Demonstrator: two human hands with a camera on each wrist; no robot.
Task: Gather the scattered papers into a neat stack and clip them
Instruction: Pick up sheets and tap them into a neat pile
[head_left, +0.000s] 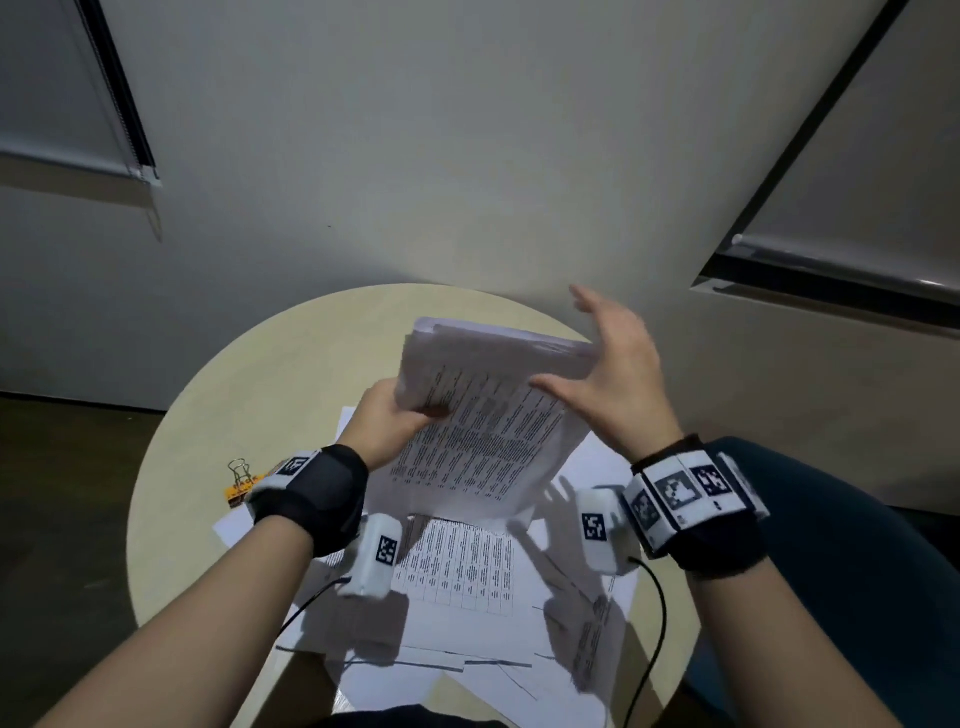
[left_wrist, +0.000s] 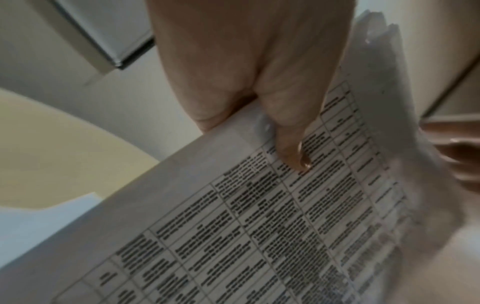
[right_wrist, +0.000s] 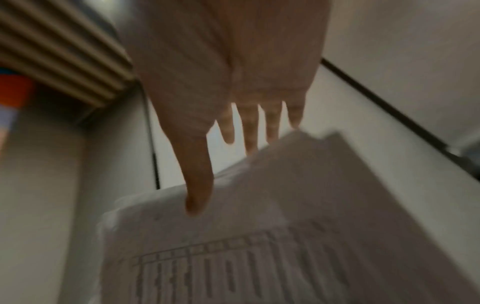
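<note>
A thick stack of printed papers (head_left: 488, 410) is held tilted above the round table (head_left: 218, 395). My left hand (head_left: 387, 418) grips its left edge, thumb (left_wrist: 293, 148) on the printed top sheet (left_wrist: 259, 226). My right hand (head_left: 605, 364) is spread, straight fingers against the stack's right edge; in the right wrist view its thumb (right_wrist: 194, 185) touches the stack (right_wrist: 259, 236). More printed sheets (head_left: 467, 566) lie scattered on the table below. An orange binder clip (head_left: 240, 486) with wire handles lies at the table's left, behind my left wrist.
The table stands close to a pale wall (head_left: 415, 156). Roller blinds hang at the far left (head_left: 67, 104) and right (head_left: 857, 182). A dark chair back (head_left: 841, 519) sits under my right forearm. Cables (head_left: 654, 623) trail from the wrist cameras over the papers.
</note>
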